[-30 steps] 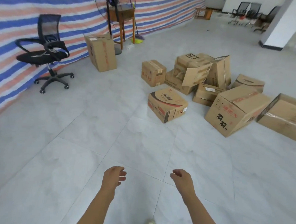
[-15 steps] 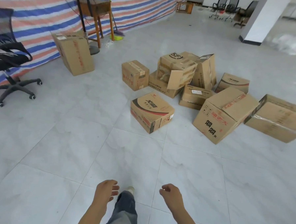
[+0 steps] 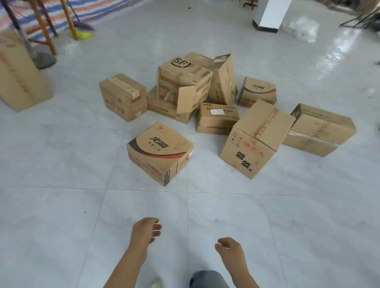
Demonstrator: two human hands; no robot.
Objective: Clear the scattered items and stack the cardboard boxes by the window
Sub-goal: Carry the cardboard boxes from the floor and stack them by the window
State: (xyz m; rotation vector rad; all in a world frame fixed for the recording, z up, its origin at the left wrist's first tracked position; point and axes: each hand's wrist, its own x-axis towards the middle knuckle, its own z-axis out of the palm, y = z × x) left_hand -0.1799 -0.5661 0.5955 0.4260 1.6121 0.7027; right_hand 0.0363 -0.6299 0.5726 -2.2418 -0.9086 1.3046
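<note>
Several cardboard boxes lie scattered on the tiled floor ahead. Nearest is a flat box with a black and red swoosh. To its right stands a tall tilted box with red and black print. Behind them sit a taped box, an SF box with a hanging flap and a long box on the right. My left hand and my right hand hang low in front of me, fingers loosely curled, holding nothing, well short of the boxes.
A tall cardboard box stands at the left beside a fan base and wooden stool legs. A striped tarp lines the back left. A white pillar rises at the back right.
I have walked closer to the boxes; they appear larger and nearer. The office chair has left the view. Both hands stay low and hold nothing.
</note>
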